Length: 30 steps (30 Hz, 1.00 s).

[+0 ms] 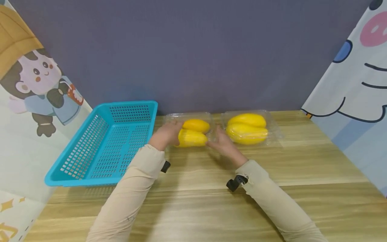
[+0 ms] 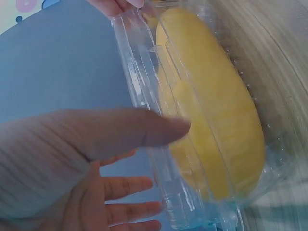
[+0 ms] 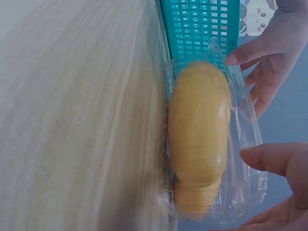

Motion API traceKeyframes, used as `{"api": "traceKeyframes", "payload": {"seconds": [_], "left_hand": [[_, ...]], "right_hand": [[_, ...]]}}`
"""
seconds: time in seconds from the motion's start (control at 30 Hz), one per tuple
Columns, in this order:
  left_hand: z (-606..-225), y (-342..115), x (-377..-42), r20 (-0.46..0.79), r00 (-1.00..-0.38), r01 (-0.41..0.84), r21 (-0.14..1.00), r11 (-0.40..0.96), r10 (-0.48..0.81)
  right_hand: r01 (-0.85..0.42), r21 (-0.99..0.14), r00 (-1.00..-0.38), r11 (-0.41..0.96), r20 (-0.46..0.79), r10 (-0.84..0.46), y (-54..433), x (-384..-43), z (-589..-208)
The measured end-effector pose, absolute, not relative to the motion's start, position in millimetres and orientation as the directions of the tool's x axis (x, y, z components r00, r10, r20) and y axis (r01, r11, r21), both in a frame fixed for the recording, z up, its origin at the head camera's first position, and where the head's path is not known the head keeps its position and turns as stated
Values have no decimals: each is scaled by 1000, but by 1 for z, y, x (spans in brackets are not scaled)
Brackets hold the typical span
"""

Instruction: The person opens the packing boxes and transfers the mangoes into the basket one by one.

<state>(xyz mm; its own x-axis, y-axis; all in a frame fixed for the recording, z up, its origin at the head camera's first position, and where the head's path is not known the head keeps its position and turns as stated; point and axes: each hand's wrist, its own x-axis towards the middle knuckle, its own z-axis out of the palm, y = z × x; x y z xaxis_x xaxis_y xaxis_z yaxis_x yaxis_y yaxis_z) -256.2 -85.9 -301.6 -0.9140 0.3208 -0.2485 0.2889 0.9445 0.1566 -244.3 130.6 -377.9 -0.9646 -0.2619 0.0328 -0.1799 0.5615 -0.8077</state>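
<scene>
A clear plastic clamshell box (image 1: 193,116) lies near the back of the table, with two smooth yellow mango-like fruits (image 1: 192,138) inside. At its left end is my left hand (image 1: 167,135); my right hand (image 1: 224,145) is at its right end. In the left wrist view, the left thumb lies over the clear rim while the other fingers extend loosely behind it. The right wrist view has the right thumb (image 3: 269,158) touching the box's rim, its other fingers apart and partly out of frame. Neither hand visibly curls round the box.
A blue perforated basket (image 1: 124,144) stands on the left side of the wooden table (image 1: 199,201). Right of the hands is a second clear box (image 1: 273,126) with two yellow fruits (image 1: 247,133). A dark grey wall (image 1: 193,57) rises behind, with printed panels on both sides.
</scene>
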Motion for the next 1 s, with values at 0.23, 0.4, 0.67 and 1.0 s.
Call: {"api": "traceKeyframes", "payload": {"seconds": [0.23,0.4,0.67,1.0], "left_hand": [[-310,-84,-260,-242,-928,258,137,957,284],[-318,-82,-261,-230,-934,256,99,962,273],[-325,-78,-260,-160,-944,300,-48,953,289],[-332,-71,-254,-106,-962,265,-152,952,251]], "right_hand": [[-70,-876,-974,478,-43,-221,130,-246,-385],[-35,-903,-970,428,-73,-233,130,-246,-388],[-61,-916,-974,397,-32,-223,130,-245,-392],[-10,-930,-972,367,-77,-221,128,-245,-396]]}}
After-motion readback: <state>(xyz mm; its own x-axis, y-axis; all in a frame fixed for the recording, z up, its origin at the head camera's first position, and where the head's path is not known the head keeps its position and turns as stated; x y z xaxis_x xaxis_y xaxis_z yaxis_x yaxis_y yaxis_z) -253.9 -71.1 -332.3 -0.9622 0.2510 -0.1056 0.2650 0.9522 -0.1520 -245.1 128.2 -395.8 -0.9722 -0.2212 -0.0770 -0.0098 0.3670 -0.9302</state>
